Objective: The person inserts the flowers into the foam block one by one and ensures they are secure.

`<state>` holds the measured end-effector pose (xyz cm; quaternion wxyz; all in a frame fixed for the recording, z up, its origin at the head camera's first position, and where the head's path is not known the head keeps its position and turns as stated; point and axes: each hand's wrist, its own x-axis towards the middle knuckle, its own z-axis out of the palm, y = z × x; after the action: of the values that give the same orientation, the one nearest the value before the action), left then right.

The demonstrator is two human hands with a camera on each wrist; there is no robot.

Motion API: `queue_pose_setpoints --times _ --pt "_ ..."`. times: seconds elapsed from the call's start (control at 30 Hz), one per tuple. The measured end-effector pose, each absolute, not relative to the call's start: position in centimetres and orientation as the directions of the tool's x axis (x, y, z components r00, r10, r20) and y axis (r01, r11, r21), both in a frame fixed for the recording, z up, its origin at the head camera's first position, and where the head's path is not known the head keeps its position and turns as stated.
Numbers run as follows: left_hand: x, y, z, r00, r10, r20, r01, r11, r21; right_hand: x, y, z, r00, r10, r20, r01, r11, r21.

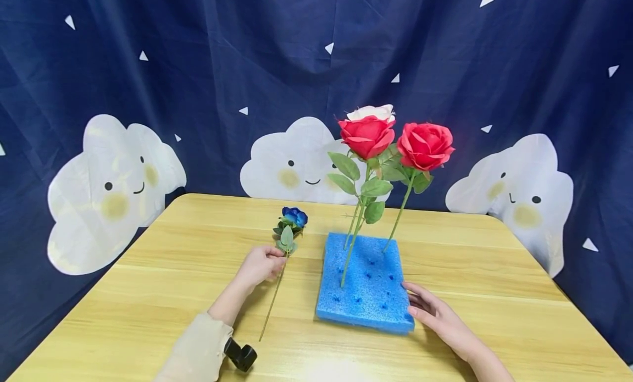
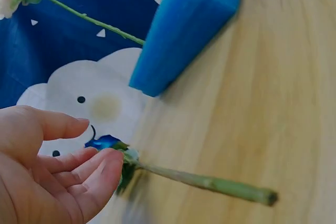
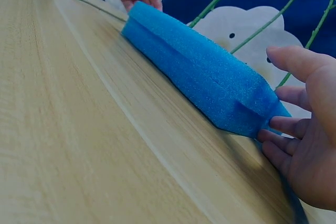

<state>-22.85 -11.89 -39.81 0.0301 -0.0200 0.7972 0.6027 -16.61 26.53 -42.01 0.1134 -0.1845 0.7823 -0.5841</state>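
A blue artificial rose (image 1: 294,216) lies on the table, its long stem (image 1: 272,305) pointing toward the near edge. At the upper stem, just below the leaves, is my left hand (image 1: 262,264); in the left wrist view its thumb stands apart from the fingers, and the fingertips are beside or touching the flower. My right hand (image 1: 440,319) rests its fingertips against the right side of a blue foam block (image 1: 366,315), thumb and fingers spread. Two red roses (image 1: 368,137) and a white rose (image 1: 372,112) stand upright in the block, the white one partly hidden behind a red one.
Several small holes (image 1: 368,275) dot the foam's top. The wooden table (image 1: 163,294) reaches back to a dark blue curtain (image 1: 277,46) with white smiling clouds. A black wrist camera mount (image 1: 240,355) is on the left sleeve, near the rose stem's end.
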Motion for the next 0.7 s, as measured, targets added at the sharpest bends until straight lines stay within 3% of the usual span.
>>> queue_pose_setpoints --times 0.4,0.7 --pt "-23.1 -12.1 -41.2 -0.988 -0.015 -0.155 -0.151 0.342 0.928 -16.6 26.6 -41.9 -0.904 -0.425 0.035 -0.155 0.252 -0.955" --pt "-23.4 -11.7 -41.5 -0.990 -0.006 -0.143 -0.134 0.389 0.911 -16.7 26.6 -42.1 -0.904 -0.424 0.051 -0.170 0.248 -0.954"
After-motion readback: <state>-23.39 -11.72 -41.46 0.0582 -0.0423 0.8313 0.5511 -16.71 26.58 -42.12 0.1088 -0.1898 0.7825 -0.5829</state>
